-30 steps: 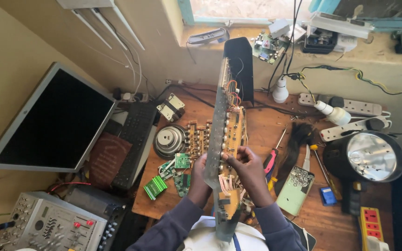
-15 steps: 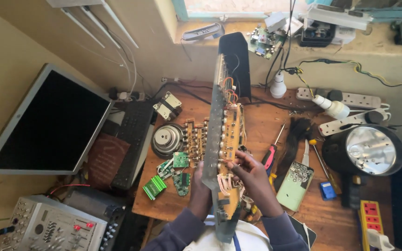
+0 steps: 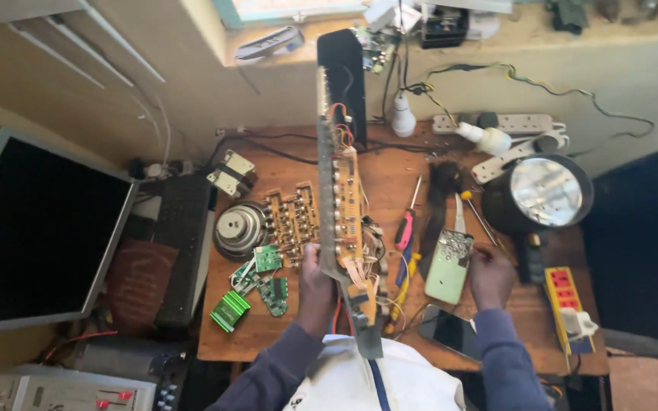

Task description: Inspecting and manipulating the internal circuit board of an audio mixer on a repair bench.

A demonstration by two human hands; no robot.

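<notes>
L hand (image 3: 315, 283) grips the long circuit-board assy (image 3: 342, 205) near its lower end, fingers wrapped around the L edge, holding it on edge so it runs from 6 o'clock up to 12 across the middle of the desk (image 3: 390, 164). Board's lower tip sits over the person's white shirt; top end overlaps a black speaker box (image 3: 344, 76) at 12. Orange/white wires hang off its R side.

R hand (image 3: 490, 275) is off the board, at 4 o'clock from it, down on the desk just beside a pale green handheld device (image 3: 445, 268) w/ its top opened. Fingers curled narrow; can't tell if they pinch anything.

Around: btwn board & R hand lie a red-handled screwdriver (image 3: 405, 228) and a dark brush (image 3: 442, 199). A smartphone (image 3: 451, 329) lies at 5 o'clock, near the R sleeve. At 9 o'clock of the L hand: brown PCB w/ rows of parts (image 3: 292, 221), a round speaker driver (image 3: 239, 230), small green boards (image 3: 268, 278), a green heat-sink-like block (image 3: 230, 310). At 3 o'clock, a big round reflector lamp (image 3: 546, 192); white power strips (image 3: 496, 122) at 1–2 o'clock; orange power strip (image 3: 565, 297) at desk's R edge. Far L, a dark flat monitor (image 3: 32, 228).
</notes>
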